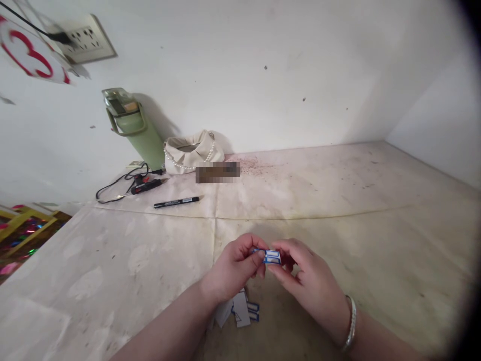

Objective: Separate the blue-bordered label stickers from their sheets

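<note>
Low in the middle of the head view, my left hand [236,263] pinches a small label sheet [272,257], white with blue-bordered boxes, between thumb and fingers. Part of the sheet is hidden under that thumb. Curved around its right end is my right hand [306,273], the index finger at the top edge and the thumb at the lower edge; it appears to grip the sheet by these edges. Below my hands, a loose pile of similar label sheets [242,310] lies on the cloth, some white side up, some with blue boxes showing. My left forearm partly covers the pile.
A black marker [176,202] lies on the cloth-covered table [112,250]. Behind it are a corded black tool [147,186], a green bottle [137,133], a cream bag [193,150] and a blurred-out object [218,172]. The wall [240,75] borders the table's back.
</note>
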Tool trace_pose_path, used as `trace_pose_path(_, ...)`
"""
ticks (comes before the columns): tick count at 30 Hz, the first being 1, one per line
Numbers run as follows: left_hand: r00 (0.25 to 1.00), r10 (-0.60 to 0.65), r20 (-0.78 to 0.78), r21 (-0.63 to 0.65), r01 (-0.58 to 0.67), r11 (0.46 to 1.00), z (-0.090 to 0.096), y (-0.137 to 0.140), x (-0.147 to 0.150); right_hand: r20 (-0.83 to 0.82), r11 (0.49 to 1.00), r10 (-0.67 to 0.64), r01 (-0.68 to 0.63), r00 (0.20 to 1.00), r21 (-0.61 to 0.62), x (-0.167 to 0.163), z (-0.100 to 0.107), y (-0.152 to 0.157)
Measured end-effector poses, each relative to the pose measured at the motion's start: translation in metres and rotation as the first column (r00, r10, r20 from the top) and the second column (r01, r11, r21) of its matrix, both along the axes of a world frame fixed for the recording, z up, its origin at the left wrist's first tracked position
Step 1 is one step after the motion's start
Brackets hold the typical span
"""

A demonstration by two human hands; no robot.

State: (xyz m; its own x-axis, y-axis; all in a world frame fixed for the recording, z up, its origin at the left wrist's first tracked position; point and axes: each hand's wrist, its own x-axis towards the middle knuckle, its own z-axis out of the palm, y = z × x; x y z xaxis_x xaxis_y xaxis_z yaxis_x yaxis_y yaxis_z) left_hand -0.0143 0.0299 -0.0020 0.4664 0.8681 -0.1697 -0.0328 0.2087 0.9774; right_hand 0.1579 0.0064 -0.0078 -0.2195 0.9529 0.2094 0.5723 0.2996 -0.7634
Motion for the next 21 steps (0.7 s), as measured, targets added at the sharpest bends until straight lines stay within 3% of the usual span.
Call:
trace_pose_path(4,1.000,-0.006,-0.017,-0.009,0.006,1.000,0.0007,0.0007,-0.0002,-0.010,0.998,-0.012,0.011,1.000,-0.061,-0.0013,0.0007,0.0008)
trace_pose_path(14,0.987,-0.045,-0.155,0.110,0.063,0.992,0.0012,-0.0025,0.0024,-0.027,0.999,-0.025,0.025,0.999,-0.022,-0.0020,-0.0011,0.0033)
trace_pose_path(21,1.000,-0.007,-0.015,-0.020,0.007,1.000,-0.0011,0.0002,0.0005,-0.064,0.998,-0.003,-0.001,0.998,-0.059,-0.0014,-0.0021,0.0030)
